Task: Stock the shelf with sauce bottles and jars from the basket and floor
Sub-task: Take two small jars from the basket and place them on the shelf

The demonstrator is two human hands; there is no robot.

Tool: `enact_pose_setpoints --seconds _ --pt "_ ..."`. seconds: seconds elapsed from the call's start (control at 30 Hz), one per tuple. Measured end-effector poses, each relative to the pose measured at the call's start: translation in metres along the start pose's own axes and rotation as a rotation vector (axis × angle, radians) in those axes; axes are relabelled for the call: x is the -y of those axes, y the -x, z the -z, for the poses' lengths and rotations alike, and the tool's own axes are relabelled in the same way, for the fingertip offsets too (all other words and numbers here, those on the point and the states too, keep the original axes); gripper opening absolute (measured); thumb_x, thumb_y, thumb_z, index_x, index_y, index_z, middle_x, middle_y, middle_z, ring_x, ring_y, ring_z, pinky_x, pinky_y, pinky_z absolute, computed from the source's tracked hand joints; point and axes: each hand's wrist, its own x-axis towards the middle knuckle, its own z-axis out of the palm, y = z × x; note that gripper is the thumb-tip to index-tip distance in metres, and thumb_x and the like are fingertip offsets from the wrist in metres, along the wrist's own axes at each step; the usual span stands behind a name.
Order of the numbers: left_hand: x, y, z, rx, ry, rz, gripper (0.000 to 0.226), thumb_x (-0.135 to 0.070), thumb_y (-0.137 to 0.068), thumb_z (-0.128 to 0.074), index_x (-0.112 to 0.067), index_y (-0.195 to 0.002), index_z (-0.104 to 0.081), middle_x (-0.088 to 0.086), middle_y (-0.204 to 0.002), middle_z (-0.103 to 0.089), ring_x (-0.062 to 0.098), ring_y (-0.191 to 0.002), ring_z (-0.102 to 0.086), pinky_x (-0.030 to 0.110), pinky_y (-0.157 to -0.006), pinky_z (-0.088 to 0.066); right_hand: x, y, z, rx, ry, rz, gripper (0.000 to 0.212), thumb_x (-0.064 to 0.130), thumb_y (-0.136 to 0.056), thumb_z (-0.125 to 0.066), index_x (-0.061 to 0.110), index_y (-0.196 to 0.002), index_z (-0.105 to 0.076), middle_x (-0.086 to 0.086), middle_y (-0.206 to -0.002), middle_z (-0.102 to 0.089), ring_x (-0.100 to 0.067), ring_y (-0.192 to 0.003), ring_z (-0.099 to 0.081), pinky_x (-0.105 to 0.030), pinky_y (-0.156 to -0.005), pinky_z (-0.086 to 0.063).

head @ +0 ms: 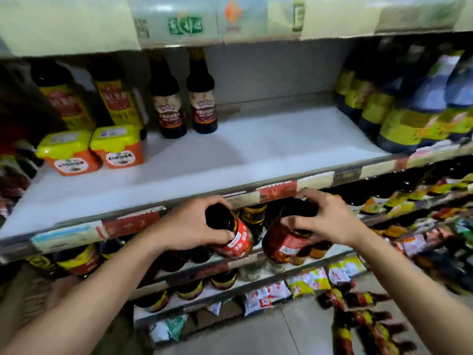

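- while only the head view is on hand, it shows both hands at work: the left hand [194, 224] grasps a red-labelled glass jar with a black lid [239, 239], fingers curled over the lid and shoulder.
- the right hand [325, 221] clasps a second red-labelled glass jar [281, 243] the same way, from the top, so its lid is mostly hidden by the fingers.
- both jars hang tilted in the air, near each other, just below the front rail of the white shelf board [230, 155] and in front of the shelf underneath; neither rests on anything yet.
- on that white board stand two dark brown sauce bottles with beige labels [167, 98] at the back, two orange tubs with yellow lids [119, 147] on the left, and a row of dark bottles with yellow-green labels [399, 124] on the right, with bare board between them.
- handling, as a judgement: full glass jars like these are likely heavy for their size, stiff, smooth and breakable, and they could knock together or strike the rail.
- a hold by the lid alone looks the weaker choice; fingers wrapped round the labelled body, where the paper gives some friction, should carry the weight better when setting each jar down upright.
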Motion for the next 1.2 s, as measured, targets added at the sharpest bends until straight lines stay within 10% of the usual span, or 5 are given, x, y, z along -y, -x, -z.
enact_pose_setpoints --seconds 0.3,0.47,0.63,1.2 --pt "-0.044 0.02 0.064 -0.179 0.017 0.06 0.043 -0.037 -0.057 -0.068 -0.033 -0.099 -0.061 -0.013 -0.096 -0.064 -0.002 -0.09 -0.058 0.013 -0.074 -0.047 0.06 -0.065 0.036 0.192 -0.082 0.191 0.027 0.043 -0.063 -0.075 0.025 -0.079 -0.064 -0.001 -0.075 -0.067 -0.01 -0.065 -0.061 -0.022 -0.056 -0.044" --pt "-0.046 0.011 0.1 -0.248 0.166 0.103 0.028 -0.009 -0.074 -0.073 -0.027 -0.093 -0.06 0.0 -0.099 -0.06 0.015 -0.09 -0.06 0.03 -0.063 -0.057 0.093 -0.099 0.039 0.095 -0.024 0.216 0.055 0.068 -0.044 -0.064 0.029 -0.082 -0.064 -0.003 -0.08 -0.067 -0.016 -0.072 -0.058 -0.027 -0.061 -0.041" --pt "-0.036 -0.019 0.117 -0.31 0.077 0.162 0.038 -0.013 -0.078 -0.068 -0.021 -0.113 -0.055 0.001 -0.109 -0.057 0.022 -0.1 -0.059 0.04 -0.073 -0.058 0.118 -0.128 0.03 0.056 0.046 0.281 0.025 0.043 -0.071 -0.073 0.029 -0.087 -0.058 0.002 -0.094 -0.059 -0.014 -0.089 -0.054 -0.019 -0.064 -0.039" --pt "0.002 -0.089 0.153 -0.084 -0.235 0.241 0.045 -0.019 -0.078 -0.07 -0.029 -0.112 -0.042 0.002 -0.114 -0.048 0.022 -0.098 -0.057 0.025 -0.059 -0.053 0.117 -0.197 -0.003 0.087 0.23 0.394 0.055 0.045 -0.072 -0.072 0.018 -0.118 -0.059 -0.004 -0.122 -0.063 -0.02 -0.111 -0.056 -0.02 -0.084 -0.039"
